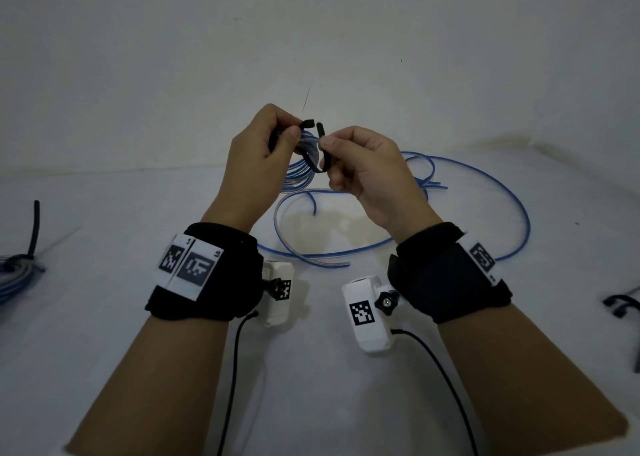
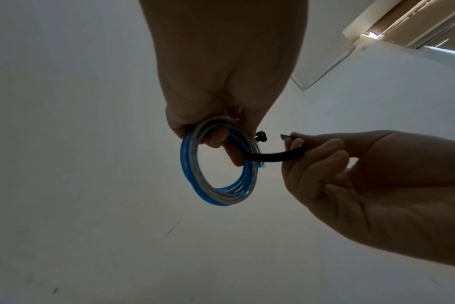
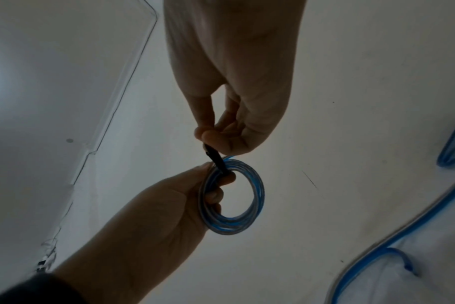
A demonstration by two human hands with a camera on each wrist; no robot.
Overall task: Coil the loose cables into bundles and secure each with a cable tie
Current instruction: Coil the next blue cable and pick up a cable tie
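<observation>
A small coil of blue and clear cable (image 1: 299,171) (image 2: 195,181) (image 3: 249,218) hangs above the white table, gripped at its top by my left hand (image 1: 256,157) (image 2: 221,115) (image 3: 169,205). A black cable tie (image 1: 317,159) (image 2: 278,157) (image 3: 217,159) loops under the coil's strands. Its head (image 1: 307,123) (image 2: 261,137) sticks up beside my left thumb. My right hand (image 1: 367,171) (image 2: 351,174) (image 3: 231,131) pinches the tie's pointed tail end, a short gap away from the head.
Loose blue cables (image 1: 467,192) (image 3: 403,236) sprawl over the white table (image 1: 104,317) under and right of my hands. A tied blue bundle (image 1: 17,272) lies at the left edge. Spare black ties (image 1: 620,305) lie at the right edge. A white wall stands behind.
</observation>
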